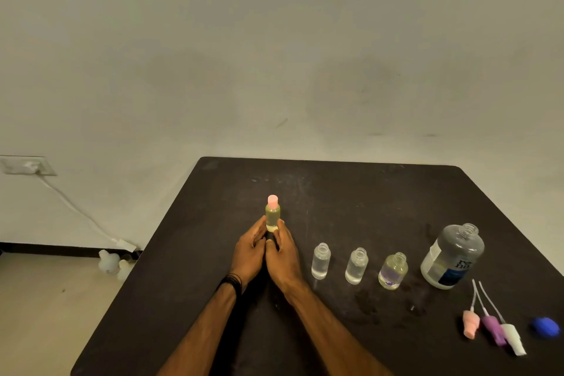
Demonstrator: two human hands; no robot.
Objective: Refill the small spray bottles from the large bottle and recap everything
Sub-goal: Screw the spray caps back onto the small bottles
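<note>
Nearest the counter's (213,299) front-right corner lie three loose spray tops side by side, tubes pointing away: a pink spray top (470,325), a purple spray top (493,328) and a white spray top (514,339). Just right of them, by the right edge, sits a blue cap (545,327).

Both forearms reach in from the front edge, a dark wristband (230,282) on the left one. Farther in along the right side stands the large bottle (451,256), uncapped and partly filled with clear liquid. Left of it, in a row toward the middle, stand three open small bottles: a bottle with a purple tint (393,270), a middle clear bottle (356,265) and a left clear bottle (321,260).

Beyond these, near the counter's middle, the left hand (248,249) and right hand (282,253) meet, fingers curled, each grip pinching the base of a capped spray bottle (272,215), which stands upright with yellowish liquid and a pink cap.

Past the counter's left edge, white containers (113,262) sit on the floor below a wall socket (27,165).
</note>
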